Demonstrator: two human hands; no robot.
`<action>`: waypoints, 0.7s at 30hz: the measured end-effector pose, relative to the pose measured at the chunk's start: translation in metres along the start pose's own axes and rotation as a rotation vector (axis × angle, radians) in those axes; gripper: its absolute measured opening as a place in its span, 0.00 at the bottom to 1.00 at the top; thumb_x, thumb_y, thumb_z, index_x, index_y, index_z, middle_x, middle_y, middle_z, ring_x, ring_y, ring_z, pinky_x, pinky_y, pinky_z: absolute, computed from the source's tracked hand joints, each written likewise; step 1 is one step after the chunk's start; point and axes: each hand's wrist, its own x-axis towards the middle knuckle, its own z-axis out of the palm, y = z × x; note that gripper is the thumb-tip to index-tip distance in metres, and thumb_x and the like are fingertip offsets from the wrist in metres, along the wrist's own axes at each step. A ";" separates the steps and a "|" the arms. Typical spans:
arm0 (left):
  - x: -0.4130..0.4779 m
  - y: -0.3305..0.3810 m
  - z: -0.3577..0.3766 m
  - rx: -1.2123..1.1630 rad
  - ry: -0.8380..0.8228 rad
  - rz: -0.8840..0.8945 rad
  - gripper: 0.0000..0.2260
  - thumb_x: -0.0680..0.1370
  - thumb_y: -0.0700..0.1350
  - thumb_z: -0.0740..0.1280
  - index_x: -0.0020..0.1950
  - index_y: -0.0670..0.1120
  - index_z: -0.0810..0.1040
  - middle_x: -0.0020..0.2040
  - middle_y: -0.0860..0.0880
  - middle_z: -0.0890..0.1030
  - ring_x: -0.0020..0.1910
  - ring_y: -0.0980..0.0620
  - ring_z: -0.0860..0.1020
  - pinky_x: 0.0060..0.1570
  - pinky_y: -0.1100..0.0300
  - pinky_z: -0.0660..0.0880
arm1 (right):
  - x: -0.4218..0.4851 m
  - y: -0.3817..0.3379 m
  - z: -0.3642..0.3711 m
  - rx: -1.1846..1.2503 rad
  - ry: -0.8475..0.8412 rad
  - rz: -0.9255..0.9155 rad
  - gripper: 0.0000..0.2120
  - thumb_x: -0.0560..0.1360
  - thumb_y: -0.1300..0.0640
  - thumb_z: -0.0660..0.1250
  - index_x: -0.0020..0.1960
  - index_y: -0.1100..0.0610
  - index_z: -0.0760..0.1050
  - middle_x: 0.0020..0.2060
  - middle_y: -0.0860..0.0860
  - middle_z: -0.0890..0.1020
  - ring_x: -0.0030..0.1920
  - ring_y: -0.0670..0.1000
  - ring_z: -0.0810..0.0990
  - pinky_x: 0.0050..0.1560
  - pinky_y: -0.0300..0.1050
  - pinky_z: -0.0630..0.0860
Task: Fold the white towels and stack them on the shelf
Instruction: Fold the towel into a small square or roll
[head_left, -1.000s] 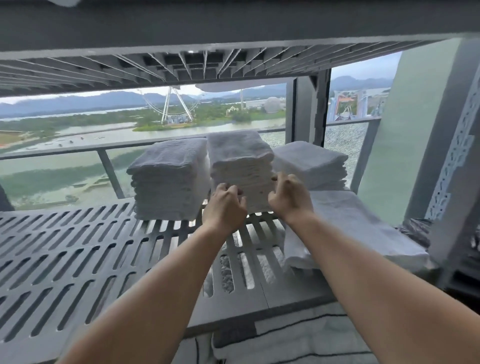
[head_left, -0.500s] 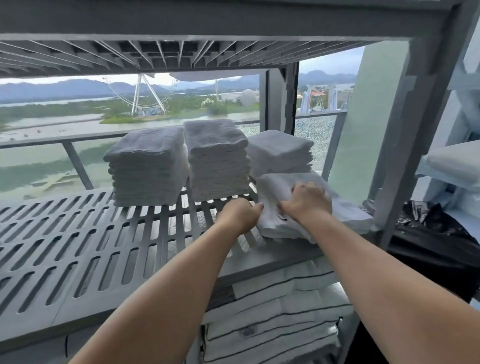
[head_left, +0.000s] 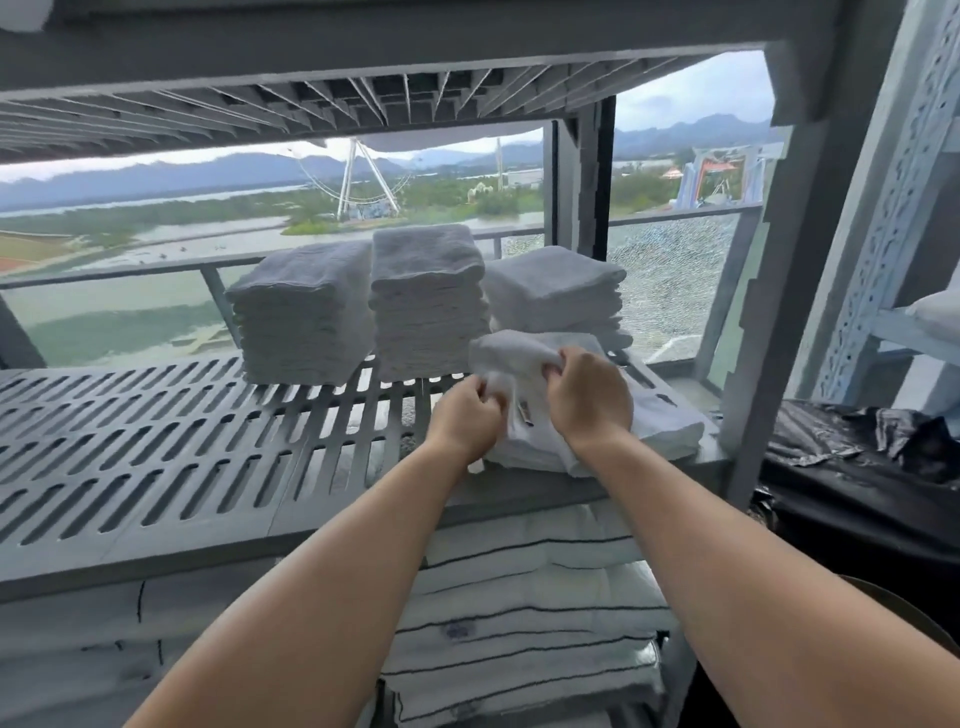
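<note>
Grip first: I see both hands clamped on one cloth. The left hand (head_left: 462, 415) has its fingers curled into a bunched edge of the loose white towel (head_left: 519, 353). The right hand (head_left: 589, 397) pinches the same towel just beside it, knuckles up. The hands are close together, with cloth gathered between them and humped up above the knuckles. A small tag (head_left: 524, 410) shows on the cloth between the hands. Taking the middle stack (head_left: 426, 301) of folded white towels as reference, the gripped towel is in front of it and to its right, near its base; I can't tell if they touch. Below the hands, also front-right of the middle stack, a flat pile (head_left: 670, 431) of white cloth lies on the slotted grey shelf (head_left: 156, 441). The left stack (head_left: 304, 312) sits just beside the middle stack and slightly lower. The right stack (head_left: 556, 286) is on its other side and lower again. All three stand upright on the shelf. One level below the middle stack are white towels with dark stripes (head_left: 519, 597), folded and piled. Far right of it, past the shelf post (head_left: 779, 260), is crumpled black plastic sheet (head_left: 857, 467). Above it is the ribbed underside of the upper shelf (head_left: 363, 93). Behind it is a window with a ferris wheel (head_left: 358, 176) outside.
</note>
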 end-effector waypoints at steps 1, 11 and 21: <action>-0.004 -0.002 -0.004 -0.063 0.035 -0.027 0.10 0.80 0.45 0.62 0.39 0.48 0.72 0.37 0.51 0.76 0.42 0.46 0.74 0.39 0.55 0.64 | -0.001 -0.005 0.002 0.038 0.007 -0.024 0.13 0.82 0.51 0.60 0.53 0.58 0.79 0.49 0.58 0.84 0.50 0.61 0.81 0.40 0.45 0.66; -0.045 -0.067 -0.130 -0.342 0.206 -0.223 0.06 0.81 0.45 0.65 0.52 0.45 0.80 0.51 0.39 0.83 0.51 0.40 0.81 0.53 0.45 0.78 | -0.031 -0.113 0.030 0.343 -0.164 -0.162 0.10 0.80 0.52 0.61 0.47 0.57 0.78 0.45 0.58 0.84 0.50 0.63 0.80 0.44 0.49 0.70; -0.085 -0.186 -0.292 -0.316 0.374 -0.277 0.05 0.79 0.46 0.68 0.51 0.45 0.81 0.48 0.41 0.85 0.51 0.37 0.83 0.51 0.41 0.79 | -0.100 -0.289 0.102 0.441 -0.240 -0.289 0.10 0.79 0.52 0.63 0.47 0.57 0.79 0.44 0.60 0.84 0.47 0.63 0.81 0.41 0.46 0.66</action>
